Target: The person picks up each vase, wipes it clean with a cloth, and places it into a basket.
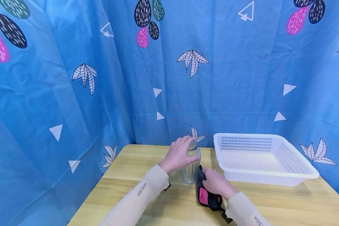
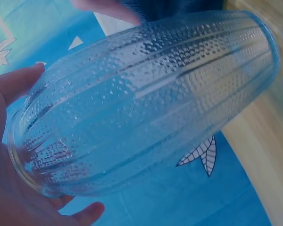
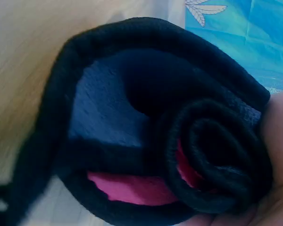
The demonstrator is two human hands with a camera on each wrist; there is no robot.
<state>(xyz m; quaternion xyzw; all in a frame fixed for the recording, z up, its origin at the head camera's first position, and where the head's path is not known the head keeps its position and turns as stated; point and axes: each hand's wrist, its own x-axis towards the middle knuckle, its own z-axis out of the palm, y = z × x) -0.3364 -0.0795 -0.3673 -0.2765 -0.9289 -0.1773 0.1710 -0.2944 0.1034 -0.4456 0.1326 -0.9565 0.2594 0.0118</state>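
Observation:
A clear ribbed glass vase (image 1: 189,175) stands upright on the wooden table. My left hand (image 1: 180,153) holds it at the top, thumb on the near side and the other fingers around the rim. Close up in the left wrist view, the vase (image 2: 146,103) has dimpled bands between its ribs. My right hand (image 1: 216,182) grips a dark, rolled cloth wrap (image 1: 201,185) with black edging, right beside the vase. Pink lining shows at the rolled end of the wrap (image 3: 118,35) in the right wrist view. Most of the right hand's fingers are hidden behind it.
A white perforated plastic basket (image 1: 266,174) stands at the right of the table (image 1: 169,204), near my right hand. Blue patterned curtains (image 1: 183,100) hang along the back and left edges. A black strap (image 1: 226,216) lies by my right wrist.

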